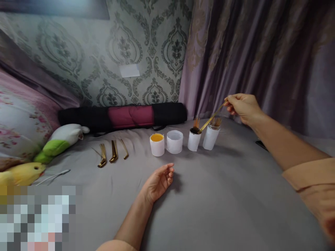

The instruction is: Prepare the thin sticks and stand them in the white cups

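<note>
My right hand is closed in a pinch on the upper end of a long, slim gold-coloured utensil. The utensil slants down to the left, its low end at the rim of a white-wrapped cup with a dark mouth. Thin brown sticks stand behind that cup's mouth. To the right, another white-wrapped cup holds several upright thin pieces. My left hand lies on the grey sheet, palm sideways, fingers loosely curled and holding nothing. Beyond it stand a cup with a yellow-orange inside and a white cup.
Gold-coloured bent-ended utensils lie in small groups at the left. A black and maroon roll lies along the patterned wall. Plush toys and a white cable are far left; a small dark object lies under my right forearm.
</note>
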Available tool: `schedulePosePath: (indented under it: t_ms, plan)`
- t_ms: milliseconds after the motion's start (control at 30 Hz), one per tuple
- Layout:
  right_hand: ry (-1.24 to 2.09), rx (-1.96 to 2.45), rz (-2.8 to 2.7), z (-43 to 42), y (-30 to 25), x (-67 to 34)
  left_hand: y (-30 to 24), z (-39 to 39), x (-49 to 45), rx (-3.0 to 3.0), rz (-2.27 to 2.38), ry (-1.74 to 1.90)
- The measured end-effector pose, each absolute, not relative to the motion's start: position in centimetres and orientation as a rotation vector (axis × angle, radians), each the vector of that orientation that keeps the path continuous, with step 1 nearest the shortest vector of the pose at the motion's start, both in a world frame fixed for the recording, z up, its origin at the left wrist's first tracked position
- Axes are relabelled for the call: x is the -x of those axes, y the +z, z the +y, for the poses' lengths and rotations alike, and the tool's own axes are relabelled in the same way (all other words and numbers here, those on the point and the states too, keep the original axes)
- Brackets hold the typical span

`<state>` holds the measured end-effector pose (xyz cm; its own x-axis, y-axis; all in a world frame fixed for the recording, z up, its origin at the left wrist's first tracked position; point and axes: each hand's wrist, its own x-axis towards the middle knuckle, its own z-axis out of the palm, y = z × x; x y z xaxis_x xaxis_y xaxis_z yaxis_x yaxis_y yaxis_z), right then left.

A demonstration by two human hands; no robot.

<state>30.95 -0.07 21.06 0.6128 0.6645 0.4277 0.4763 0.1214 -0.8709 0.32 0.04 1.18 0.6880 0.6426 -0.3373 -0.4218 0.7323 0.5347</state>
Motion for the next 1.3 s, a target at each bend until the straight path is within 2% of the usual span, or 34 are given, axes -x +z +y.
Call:
schedulePosePath:
  t_ms: [533, 1300]
  plan:
    - [0.016, 1.576, -1.295, 3.3, 20.0, -30.6, 1.1, 0.0, -0.4, -0.432, 0.536, 0.625]
    - [0.169, 1.679, -1.587, 6.1, 15.2, -30.0, 0.9, 0.3, -0.3, -0.435, 0.521, 0.615]
